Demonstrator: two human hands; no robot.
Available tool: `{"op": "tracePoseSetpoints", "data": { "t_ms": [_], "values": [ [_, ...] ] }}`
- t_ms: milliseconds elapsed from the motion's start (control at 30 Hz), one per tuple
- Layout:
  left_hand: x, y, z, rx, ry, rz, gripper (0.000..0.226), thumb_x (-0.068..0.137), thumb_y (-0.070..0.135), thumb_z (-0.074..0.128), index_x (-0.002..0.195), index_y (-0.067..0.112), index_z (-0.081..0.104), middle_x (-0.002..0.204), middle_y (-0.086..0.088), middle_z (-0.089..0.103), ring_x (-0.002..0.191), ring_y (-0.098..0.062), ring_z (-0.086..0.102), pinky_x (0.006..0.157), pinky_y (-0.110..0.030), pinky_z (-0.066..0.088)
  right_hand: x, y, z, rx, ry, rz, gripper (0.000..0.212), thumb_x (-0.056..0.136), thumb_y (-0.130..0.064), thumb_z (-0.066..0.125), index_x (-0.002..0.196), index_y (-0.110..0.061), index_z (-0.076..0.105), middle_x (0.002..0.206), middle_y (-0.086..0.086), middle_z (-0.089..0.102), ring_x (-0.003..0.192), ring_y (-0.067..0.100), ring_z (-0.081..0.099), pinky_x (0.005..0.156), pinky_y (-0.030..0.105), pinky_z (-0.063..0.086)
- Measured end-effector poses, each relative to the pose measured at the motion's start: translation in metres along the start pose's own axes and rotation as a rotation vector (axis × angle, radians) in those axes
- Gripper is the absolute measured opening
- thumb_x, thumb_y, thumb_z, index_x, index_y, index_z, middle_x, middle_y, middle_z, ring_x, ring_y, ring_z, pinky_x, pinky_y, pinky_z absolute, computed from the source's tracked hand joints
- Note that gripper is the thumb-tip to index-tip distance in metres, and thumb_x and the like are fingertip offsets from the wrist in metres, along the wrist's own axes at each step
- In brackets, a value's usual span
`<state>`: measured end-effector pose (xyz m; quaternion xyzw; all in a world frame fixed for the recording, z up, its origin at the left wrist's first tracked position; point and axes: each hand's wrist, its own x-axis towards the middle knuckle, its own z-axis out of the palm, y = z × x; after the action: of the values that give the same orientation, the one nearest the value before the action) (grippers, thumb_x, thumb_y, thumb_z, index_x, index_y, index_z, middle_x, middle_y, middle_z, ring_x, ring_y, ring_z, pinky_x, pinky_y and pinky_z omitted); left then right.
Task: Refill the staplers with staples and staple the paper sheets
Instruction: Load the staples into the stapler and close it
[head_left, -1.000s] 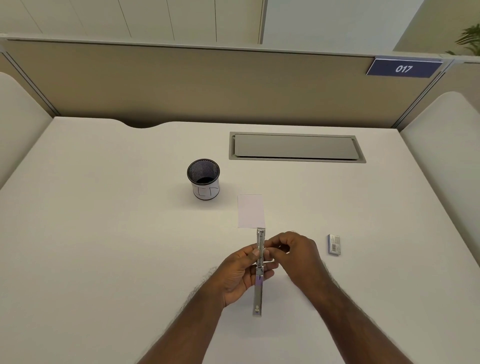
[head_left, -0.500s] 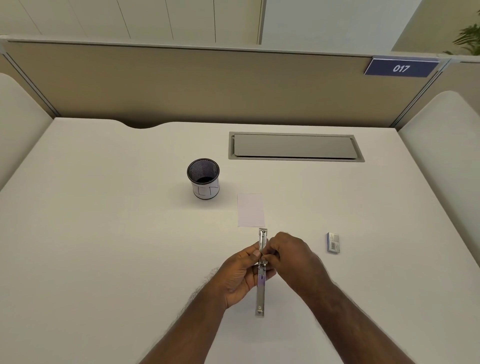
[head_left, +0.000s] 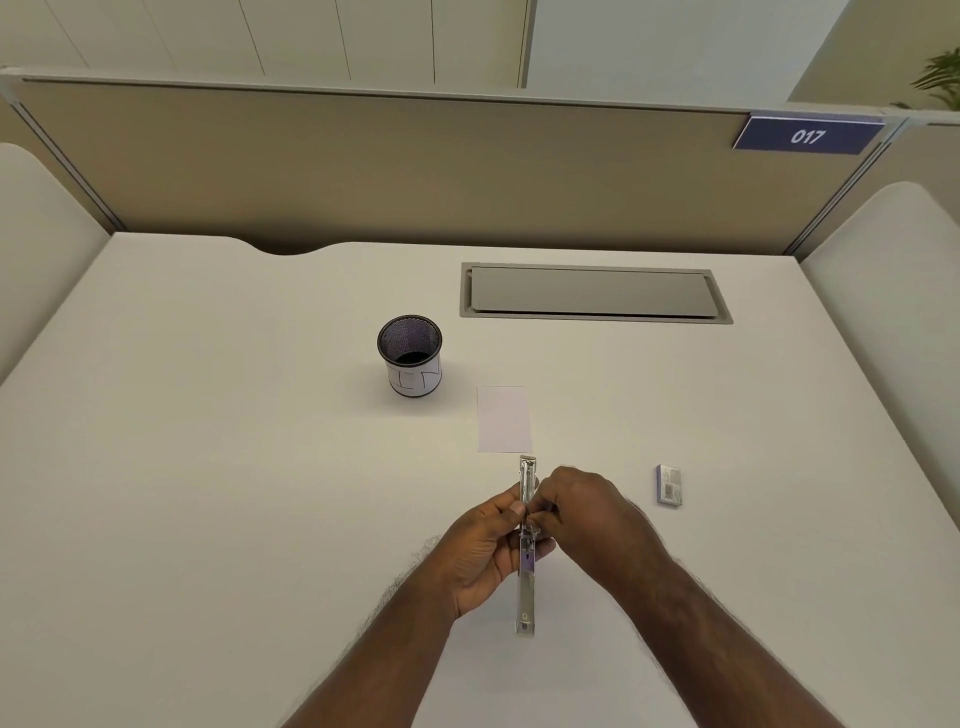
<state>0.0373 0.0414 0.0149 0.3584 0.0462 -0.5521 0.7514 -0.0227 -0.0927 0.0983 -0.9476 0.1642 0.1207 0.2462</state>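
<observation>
A silver stapler (head_left: 526, 587), swung fully open into one long strip, is held above the white desk (head_left: 208, 493) near its front middle. My left hand (head_left: 485, 553) grips its middle from the left. My right hand (head_left: 589, 512) pinches at the stapler's channel from the right; what the fingertips hold is hidden. A small stack of white paper sheets (head_left: 504, 419) lies just beyond the stapler's far tip. A small staple box (head_left: 669, 484) lies to the right of my hands.
A black mesh pen cup (head_left: 410, 356) with a white label stands behind and left of the paper. A grey cable-tray lid (head_left: 592, 292) is set into the desk at the back. A beige partition with a "017" sign (head_left: 808, 136) borders the far edge.
My right hand has slid slightly left and closer over the stapler's channel. The stapler stays in my left hand, nearly still.
</observation>
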Motion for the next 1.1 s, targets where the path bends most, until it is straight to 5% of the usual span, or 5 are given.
{"op": "tracePoseSetpoints", "data": {
  "t_ms": [167, 600, 767, 967, 1100],
  "values": [
    [0.001, -0.003, 0.000, 0.001, 0.001, 0.005, 0.033, 0.101, 0.010, 0.045, 0.131, 0.007, 0.058, 0.112, -0.019, 0.065, 0.098, -0.029, 0.065, 0.102, -0.048, 0.048, 0.002, -0.002, -0.004, -0.050, -0.016, -0.023, 0.010, 0.088, -0.024, 0.058, 0.090, -0.023, 0.069, 0.093, -0.004, 0.059, 0.081, 0.013, 0.053, 0.057, 0.020, 0.033],
    [0.002, -0.007, 0.001, -0.008, -0.020, 0.000, 0.033, 0.093, 0.014, 0.055, 0.124, 0.010, 0.066, 0.108, -0.017, 0.066, 0.093, -0.027, 0.067, 0.098, -0.046, 0.052, 0.005, 0.004, -0.003, 0.006, -0.051, 0.009, 0.015, 0.087, -0.026, 0.061, 0.096, -0.027, 0.073, 0.097, -0.005, 0.062, 0.084, 0.011, 0.055, 0.062, 0.022, 0.033],
    [0.004, -0.007, -0.001, -0.022, -0.005, -0.005, 0.036, 0.099, 0.011, 0.047, 0.134, 0.005, 0.055, 0.097, -0.011, 0.068, 0.092, -0.024, 0.065, 0.105, -0.050, 0.045, 0.003, 0.008, 0.002, 0.121, -0.011, 0.062, 0.013, 0.085, -0.026, 0.065, 0.092, -0.032, 0.075, 0.093, -0.009, 0.064, 0.081, 0.007, 0.056, 0.072, 0.026, 0.045],
    [0.001, -0.003, 0.001, -0.040, -0.020, 0.007, 0.037, 0.099, 0.011, 0.047, 0.136, 0.008, 0.053, 0.130, -0.014, 0.063, 0.102, -0.024, 0.067, 0.090, -0.042, 0.055, 0.000, 0.012, 0.014, 0.257, 0.069, 0.144, 0.009, 0.079, -0.030, 0.072, 0.079, -0.039, 0.070, 0.086, -0.014, 0.064, 0.069, 0.000, 0.058, 0.066, 0.023, 0.049],
    [0.001, -0.005, 0.003, -0.030, -0.056, -0.009, 0.037, 0.099, 0.010, 0.046, 0.135, 0.007, 0.054, 0.130, -0.016, 0.062, 0.107, -0.029, 0.065, 0.100, -0.048, 0.050, -0.001, 0.014, 0.015, 0.439, 0.072, 0.241, 0.017, 0.074, -0.024, 0.077, 0.073, -0.036, 0.065, 0.077, -0.011, 0.067, 0.065, 0.005, 0.064, 0.065, 0.033, 0.060]
  ]
}}
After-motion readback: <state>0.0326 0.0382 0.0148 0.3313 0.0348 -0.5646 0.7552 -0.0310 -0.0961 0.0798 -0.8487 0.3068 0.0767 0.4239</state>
